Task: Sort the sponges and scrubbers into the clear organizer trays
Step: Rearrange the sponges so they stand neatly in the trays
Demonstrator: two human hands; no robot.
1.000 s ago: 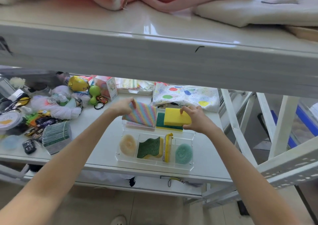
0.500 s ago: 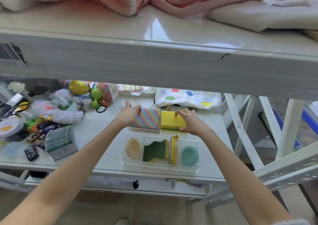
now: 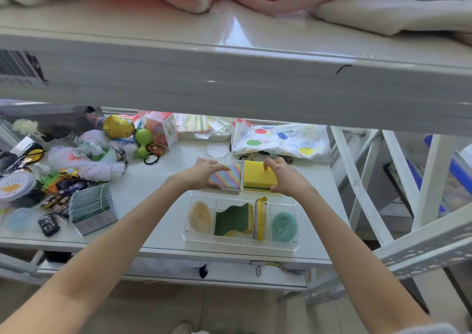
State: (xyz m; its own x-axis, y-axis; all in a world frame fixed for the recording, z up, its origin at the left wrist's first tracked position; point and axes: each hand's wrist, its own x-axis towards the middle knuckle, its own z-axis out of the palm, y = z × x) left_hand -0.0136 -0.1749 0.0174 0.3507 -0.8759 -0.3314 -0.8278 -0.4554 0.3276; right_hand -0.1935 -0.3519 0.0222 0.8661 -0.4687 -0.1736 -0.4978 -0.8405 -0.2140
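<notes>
The left hand (image 3: 204,174) pinches the striped sponge (image 3: 227,176); the right hand (image 3: 283,178) pinches the yellow sponge (image 3: 259,176) by its edges. Both sponges touch inside the rear tray (image 3: 240,193). Bare shelf (image 3: 150,206) lies at nine o'clock.

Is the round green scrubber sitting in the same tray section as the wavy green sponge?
No, the round green scrubber sits alone in the rightmost section, while the wavy green sponge fills a middle section.
</notes>
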